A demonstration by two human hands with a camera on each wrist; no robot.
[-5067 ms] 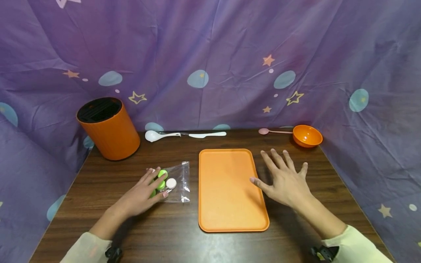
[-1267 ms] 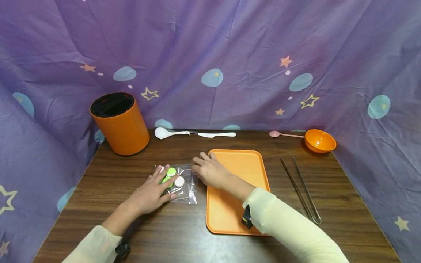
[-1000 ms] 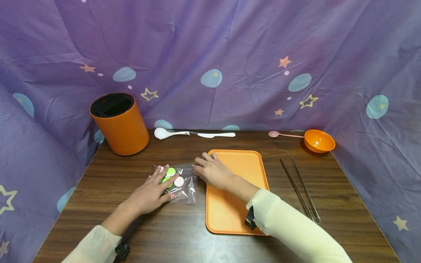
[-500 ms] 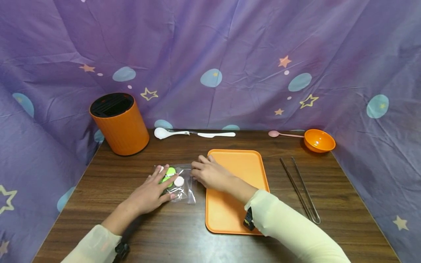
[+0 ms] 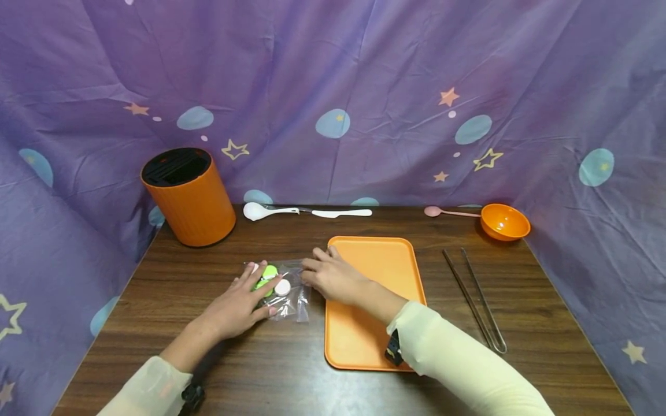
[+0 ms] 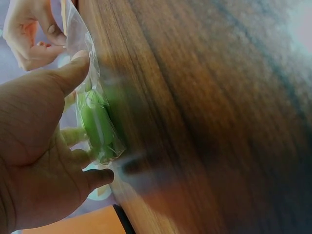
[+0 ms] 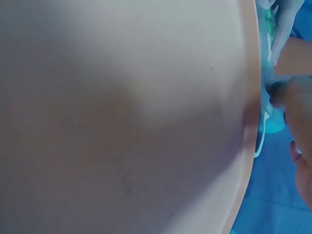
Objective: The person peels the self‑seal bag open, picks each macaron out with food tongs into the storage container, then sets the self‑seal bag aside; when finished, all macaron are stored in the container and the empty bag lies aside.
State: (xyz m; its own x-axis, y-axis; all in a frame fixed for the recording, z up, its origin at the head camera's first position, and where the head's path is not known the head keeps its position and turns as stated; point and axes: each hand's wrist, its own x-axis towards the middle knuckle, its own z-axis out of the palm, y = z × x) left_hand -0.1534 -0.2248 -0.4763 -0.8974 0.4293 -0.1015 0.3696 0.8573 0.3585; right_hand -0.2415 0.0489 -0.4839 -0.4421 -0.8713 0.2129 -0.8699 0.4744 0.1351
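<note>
A clear plastic bag (image 5: 291, 309) lies on the table left of the orange tray (image 5: 374, 341), with several round green (image 5: 269, 271) and white (image 5: 282, 288) pieces inside. My left hand (image 5: 231, 306) rests on the bag's left part, fingers spread over the pieces and hiding some. In the left wrist view, the left hand (image 6: 44, 131) has its thumb along the bag (image 6: 100, 126). Reaching over the tray, my right hand (image 5: 335, 280) pinches the bag's upper right edge between thumb and fingers. The right wrist view catches that right hand (image 7: 297, 122) beyond the tray rim.
Metal tongs (image 5: 466, 297) lie right of the tray. Along the back are an orange knife block (image 5: 195, 208), a white ladle (image 5: 255, 211), a white-handled knife (image 5: 343, 213), a pink spoon (image 5: 433, 211) and an orange bowl (image 5: 504, 225). A purple curtain (image 5: 291, 86) borders the table.
From right of the tray, my right hand has crossed left to the bag and gripped its edge. The tongs have come into view. My left hand stays on the bag; little differs over the last second.
</note>
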